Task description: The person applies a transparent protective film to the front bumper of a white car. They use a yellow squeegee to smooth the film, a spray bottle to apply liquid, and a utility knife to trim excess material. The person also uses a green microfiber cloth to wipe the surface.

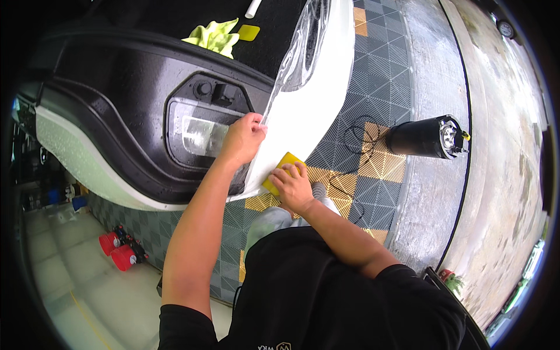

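A white car body panel (318,111) curves down in front of me, with clear film (298,61) lying loose and wrinkled along its upper inner edge. My left hand (242,140) is closed in a pinch on the film's edge, where the white panel meets the black trim. Lower and to the right, my right hand (293,186) grips a yellow squeegee (287,160) and presses it against the white panel near its lower end. Beside my left hand, a clear lamp (201,135) sits in a recess of the black trim (125,87).
A yellow-green cloth (213,38), a yellow card (249,32) and a white tube (253,8) lie on the dark surface above. A black canister (417,138) with a dark hose stands on the right. Red containers (123,256) stand at lower left. Grey and yellow tiles (379,81) cover the floor.
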Demonstrator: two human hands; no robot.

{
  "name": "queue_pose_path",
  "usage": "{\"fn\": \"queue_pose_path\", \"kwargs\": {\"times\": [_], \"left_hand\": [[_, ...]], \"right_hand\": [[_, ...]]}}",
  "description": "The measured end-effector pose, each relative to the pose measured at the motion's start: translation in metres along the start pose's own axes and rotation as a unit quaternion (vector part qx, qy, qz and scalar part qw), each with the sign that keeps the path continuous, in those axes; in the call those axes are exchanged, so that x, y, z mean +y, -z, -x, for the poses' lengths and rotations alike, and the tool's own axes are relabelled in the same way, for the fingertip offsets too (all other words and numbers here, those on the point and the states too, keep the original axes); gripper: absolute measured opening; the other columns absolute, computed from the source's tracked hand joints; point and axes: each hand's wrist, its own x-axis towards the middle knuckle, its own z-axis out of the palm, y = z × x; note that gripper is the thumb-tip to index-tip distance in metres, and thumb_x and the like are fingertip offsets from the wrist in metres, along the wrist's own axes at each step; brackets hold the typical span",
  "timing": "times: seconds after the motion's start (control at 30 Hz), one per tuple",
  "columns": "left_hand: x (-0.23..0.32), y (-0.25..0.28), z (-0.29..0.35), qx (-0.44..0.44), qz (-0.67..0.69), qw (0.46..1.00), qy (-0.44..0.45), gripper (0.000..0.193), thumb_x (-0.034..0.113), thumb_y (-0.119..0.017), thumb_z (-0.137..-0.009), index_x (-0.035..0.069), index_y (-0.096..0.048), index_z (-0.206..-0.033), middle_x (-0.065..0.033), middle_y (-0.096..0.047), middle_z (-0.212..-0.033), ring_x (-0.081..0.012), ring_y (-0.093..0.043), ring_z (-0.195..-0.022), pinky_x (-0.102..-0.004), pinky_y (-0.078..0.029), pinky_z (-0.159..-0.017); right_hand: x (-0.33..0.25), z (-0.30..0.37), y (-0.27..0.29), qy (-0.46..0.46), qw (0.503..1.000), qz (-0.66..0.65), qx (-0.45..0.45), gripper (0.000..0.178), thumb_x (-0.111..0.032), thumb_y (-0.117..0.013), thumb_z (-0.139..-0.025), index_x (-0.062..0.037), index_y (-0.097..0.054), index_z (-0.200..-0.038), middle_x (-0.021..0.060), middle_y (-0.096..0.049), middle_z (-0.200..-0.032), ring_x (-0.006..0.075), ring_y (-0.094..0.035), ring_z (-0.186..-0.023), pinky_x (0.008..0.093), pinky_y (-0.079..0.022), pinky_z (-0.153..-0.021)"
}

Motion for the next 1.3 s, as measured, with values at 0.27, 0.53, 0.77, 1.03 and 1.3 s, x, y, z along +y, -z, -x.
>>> {"fn": "queue_pose_path", "kwargs": {"times": [0.27, 0.53, 0.77, 1.03, 1.3], "left_hand": [[0.030, -0.011, -0.050, -0.029, 0.002, 0.998, -0.054, 0.045, 0.019, -0.068, -0.089, -0.002, -0.056, -0.127, -0.0180, -0.071, -0.111, -0.0298, -0.070, -0.098, -0.0367, -0.053, -0.087], [0.066, -0.016, -0.116, -0.036, -0.001, 0.999, 0.018, 0.052, 0.017, -0.068, -0.088, -0.004, -0.052, -0.133, -0.0156, -0.073, -0.101, -0.0270, -0.072, -0.088, -0.0353, -0.054, -0.082], [0.093, -0.025, -0.146, -0.048, -0.012, 0.995, 0.086, 0.021, 0.005, -0.059, -0.090, -0.003, -0.059, -0.110, -0.0141, -0.072, -0.086, -0.0173, -0.071, -0.071, -0.0289, -0.056, -0.064], [0.099, -0.019, -0.154, -0.078, -0.028, 0.995, 0.055, 0.011, 0.001, -0.057, -0.091, -0.003, -0.058, -0.101, -0.0138, -0.071, -0.083, -0.0173, -0.070, -0.068, -0.0288, -0.054, -0.062], [0.097, -0.018, -0.164, -0.097, -0.088, 0.991, 0.012, 0.013, 0.003, -0.061, -0.087, -0.002, -0.059, -0.099, -0.0129, -0.070, -0.080, -0.0184, -0.070, -0.069, -0.0308, -0.054, -0.063]], "right_hand": [[0.154, -0.070, 0.051, -0.061, 0.994, 0.082, -0.036, 0.039, -0.008, -0.067, -0.073, -0.0149, -0.068, -0.112, -0.0003, -0.065, -0.118, 0.0233, -0.053, -0.120, 0.0455, -0.031, -0.111], [0.216, -0.124, 0.118, -0.482, 0.818, -0.283, 0.137, 0.036, -0.015, -0.066, -0.089, 0.0031, -0.048, -0.114, 0.0245, -0.068, -0.099, 0.0392, -0.069, -0.091, 0.0458, -0.055, -0.081], [0.276, -0.153, 0.070, -0.501, 0.847, -0.178, 0.028, 0.040, -0.021, -0.058, -0.092, 0.0077, -0.046, -0.117, 0.0309, -0.067, -0.094, 0.0433, -0.068, -0.086, 0.0482, -0.056, -0.078], [0.239, -0.140, 0.062, -0.463, 0.875, -0.140, -0.032, 0.030, -0.023, -0.057, -0.093, 0.0034, -0.046, -0.101, 0.0271, -0.066, -0.077, 0.0440, -0.067, -0.074, 0.0514, -0.055, -0.069], [0.120, -0.073, 0.027, -0.477, 0.853, -0.209, -0.041, 0.039, -0.031, -0.058, -0.095, 0.0053, -0.048, -0.106, 0.0271, -0.065, -0.071, 0.0456, -0.066, -0.067, 0.0524, -0.054, -0.065]]}}
